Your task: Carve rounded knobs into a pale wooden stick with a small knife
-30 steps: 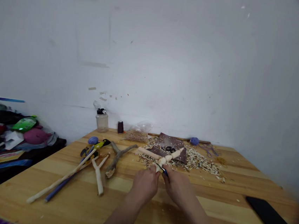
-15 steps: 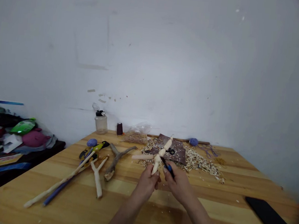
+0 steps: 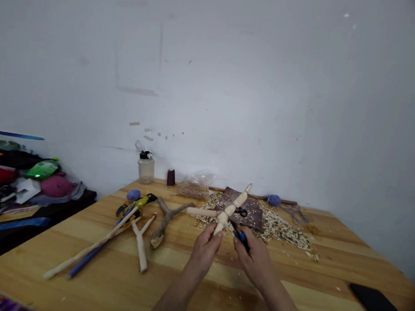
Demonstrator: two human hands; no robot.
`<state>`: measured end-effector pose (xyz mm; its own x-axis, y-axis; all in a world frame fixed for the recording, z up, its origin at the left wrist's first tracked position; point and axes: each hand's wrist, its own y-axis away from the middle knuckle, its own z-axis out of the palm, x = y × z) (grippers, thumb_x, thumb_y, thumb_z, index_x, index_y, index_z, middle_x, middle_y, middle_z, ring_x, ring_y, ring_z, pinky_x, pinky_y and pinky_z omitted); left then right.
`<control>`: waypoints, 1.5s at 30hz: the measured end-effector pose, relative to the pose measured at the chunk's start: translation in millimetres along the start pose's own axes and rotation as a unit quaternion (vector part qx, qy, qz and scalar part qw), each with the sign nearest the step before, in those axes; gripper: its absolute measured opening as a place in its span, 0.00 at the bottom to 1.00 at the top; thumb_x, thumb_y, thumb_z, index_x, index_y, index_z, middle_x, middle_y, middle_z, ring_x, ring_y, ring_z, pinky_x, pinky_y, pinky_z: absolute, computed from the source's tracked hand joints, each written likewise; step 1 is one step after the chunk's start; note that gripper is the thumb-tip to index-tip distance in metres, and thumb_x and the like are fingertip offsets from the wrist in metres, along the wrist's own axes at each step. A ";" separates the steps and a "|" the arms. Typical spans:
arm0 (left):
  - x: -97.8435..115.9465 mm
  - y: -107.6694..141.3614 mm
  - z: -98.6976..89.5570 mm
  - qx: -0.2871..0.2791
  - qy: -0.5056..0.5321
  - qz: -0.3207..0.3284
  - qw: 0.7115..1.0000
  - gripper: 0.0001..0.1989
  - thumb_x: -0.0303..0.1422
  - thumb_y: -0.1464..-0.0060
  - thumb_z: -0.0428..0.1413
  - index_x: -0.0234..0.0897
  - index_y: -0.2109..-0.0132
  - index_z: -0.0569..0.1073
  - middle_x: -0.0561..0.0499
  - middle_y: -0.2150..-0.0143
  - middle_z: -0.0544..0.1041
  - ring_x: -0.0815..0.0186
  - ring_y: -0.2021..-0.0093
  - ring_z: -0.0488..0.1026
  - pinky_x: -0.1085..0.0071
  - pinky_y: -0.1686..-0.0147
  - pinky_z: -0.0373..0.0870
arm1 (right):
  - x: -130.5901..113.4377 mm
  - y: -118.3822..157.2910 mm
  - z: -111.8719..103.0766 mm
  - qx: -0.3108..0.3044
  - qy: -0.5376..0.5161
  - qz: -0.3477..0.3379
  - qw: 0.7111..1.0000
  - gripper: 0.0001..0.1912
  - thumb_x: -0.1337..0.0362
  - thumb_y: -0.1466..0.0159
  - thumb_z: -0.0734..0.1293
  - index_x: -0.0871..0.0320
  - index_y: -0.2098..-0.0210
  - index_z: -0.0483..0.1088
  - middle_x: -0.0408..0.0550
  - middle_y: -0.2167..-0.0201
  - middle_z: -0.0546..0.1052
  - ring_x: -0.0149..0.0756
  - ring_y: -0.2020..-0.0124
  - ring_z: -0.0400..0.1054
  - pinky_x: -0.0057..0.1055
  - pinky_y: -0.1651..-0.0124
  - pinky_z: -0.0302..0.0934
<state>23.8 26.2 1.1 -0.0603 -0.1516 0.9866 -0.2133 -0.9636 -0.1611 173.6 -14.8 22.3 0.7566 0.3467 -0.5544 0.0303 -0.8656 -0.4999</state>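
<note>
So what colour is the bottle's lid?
Black lid, seen best in the head view.

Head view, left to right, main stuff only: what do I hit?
Pink rounded item → clear bottle → dark spool → left hand holding carved branch → right hand holding black-and-blue tool → flat black slab.

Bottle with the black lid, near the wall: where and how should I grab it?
I'd wrap a hand around the bottle's body, below the black lid, coming from the front: it stands upright, and the wall is behind it.
</note>
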 end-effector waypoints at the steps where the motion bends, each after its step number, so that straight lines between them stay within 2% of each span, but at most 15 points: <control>1: -0.4 -0.2 -0.9 0.001 -0.003 0.010 1.000 0.13 0.41 0.49 0.50 0.36 0.61 0.69 0.59 0.80 0.58 0.74 0.79 0.55 0.77 0.80 0.50 | -0.3 0.5 -0.2 0.002 0.009 -0.017 1.000 0.13 0.59 0.37 0.55 0.56 0.57 0.65 0.46 0.69 0.75 0.36 0.69 0.69 0.28 0.68 0.58; 4: -0.7 -1.0 -2.0 0.006 -0.003 0.036 0.999 0.12 0.39 0.49 0.50 0.36 0.61 0.69 0.58 0.79 0.60 0.73 0.78 0.57 0.77 0.79 0.52 | -1.6 1.9 0.1 0.002 0.039 -0.060 0.997 0.15 0.61 0.38 0.56 0.54 0.53 0.65 0.47 0.62 0.76 0.35 0.65 0.70 0.28 0.65 0.59; 7: 1.1 -1.6 0.0 0.009 0.020 0.040 0.999 0.14 0.39 0.51 0.52 0.36 0.59 0.67 0.58 0.77 0.61 0.74 0.79 0.57 0.78 0.80 0.53 | -2.4 2.9 1.1 0.001 0.094 -0.078 0.992 0.16 0.64 0.38 0.56 0.52 0.51 0.65 0.47 0.60 0.75 0.35 0.64 0.69 0.28 0.64 0.59; 13: 11.7 0.9 4.7 0.008 0.078 -0.010 0.997 0.20 0.40 0.55 0.53 0.37 0.55 0.61 0.59 0.76 0.66 0.76 0.86 0.57 0.78 0.87 0.49 | -2.7 2.7 0.1 -0.010 0.219 -0.079 0.973 0.17 0.66 0.39 0.57 0.52 0.51 0.65 0.47 0.64 0.73 0.35 0.65 0.68 0.27 0.67 0.56; 16: 13.5 1.4 4.3 0.008 0.078 0.001 0.997 0.19 0.37 0.55 0.53 0.37 0.56 0.61 0.61 0.80 0.63 0.76 0.86 0.56 0.79 0.86 0.50 | -4.0 2.2 -1.9 -0.022 0.251 -0.070 0.965 0.17 0.66 0.39 0.57 0.51 0.52 0.66 0.47 0.65 0.73 0.36 0.65 0.67 0.27 0.67 0.55; 19: 11.6 1.0 3.6 -0.001 0.063 0.007 0.998 0.13 0.36 0.55 0.52 0.36 0.61 0.64 0.62 0.83 0.60 0.76 0.86 0.54 0.79 0.85 0.50 | -5.5 1.8 -3.9 -0.030 0.267 -0.069 0.961 0.17 0.66 0.39 0.58 0.49 0.51 0.65 0.47 0.64 0.72 0.36 0.65 0.67 0.27 0.67 0.54; 26: 10.9 1.5 2.8 0.016 -0.032 0.027 0.999 0.04 0.31 0.54 0.49 0.36 0.70 0.66 0.59 0.82 0.60 0.74 0.82 0.55 0.77 0.82 0.51 | -8.6 1.3 -6.8 -0.033 0.286 -0.066 0.955 0.18 0.66 0.39 0.58 0.48 0.51 0.65 0.45 0.67 0.71 0.36 0.66 0.66 0.28 0.67 0.52; 30: 10.8 1.5 0.1 0.030 -0.115 0.046 0.992 0.04 0.30 0.53 0.49 0.36 0.71 0.67 0.58 0.81 0.60 0.73 0.80 0.56 0.77 0.79 0.50 | -8.1 1.0 -7.8 -0.045 0.295 -0.062 0.952 0.17 0.65 0.39 0.58 0.47 0.50 0.64 0.46 0.66 0.71 0.36 0.66 0.67 0.27 0.68 0.51; 34: 8.9 2.9 -2.6 0.042 -0.193 0.080 0.977 0.06 0.32 0.50 0.49 0.37 0.68 0.70 0.57 0.79 0.63 0.70 0.77 0.59 0.76 0.76 0.51 | -6.7 -0.3 -8.0 -0.068 0.317 -0.050 0.945 0.17 0.64 0.38 0.59 0.46 0.50 0.63 0.45 0.67 0.72 0.36 0.67 0.68 0.27 0.69 0.51; 40: 9.7 6.8 -5.1 0.042 -0.275 0.105 0.955 0.10 0.33 0.46 0.48 0.40 0.60 0.72 0.52 0.72 0.73 0.65 0.70 0.67 0.73 0.70 0.55 | -14.3 -2.9 -4.2 -0.118 0.343 -0.010 0.932 0.15 0.65 0.37 0.58 0.47 0.52 0.63 0.46 0.66 0.73 0.35 0.70 0.69 0.26 0.74 0.50; 45: 11.8 8.6 -3.2 0.056 -0.346 0.105 0.930 0.12 0.30 0.47 0.47 0.40 0.57 0.71 0.47 0.66 0.76 0.60 0.64 0.70 0.71 0.65 0.58 | -14.8 -2.5 4.4 -0.110 0.363 0.012 0.925 0.17 0.67 0.38 0.58 0.47 0.50 0.61 0.47 0.64 0.73 0.36 0.69 0.70 0.26 0.73 0.50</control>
<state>18.1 16.8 11.3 0.5624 -0.4069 0.7198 -0.1620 -0.9079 -0.3867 159.5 -16.2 28.9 0.9957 0.0617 0.0688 0.0796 -0.9504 -0.3007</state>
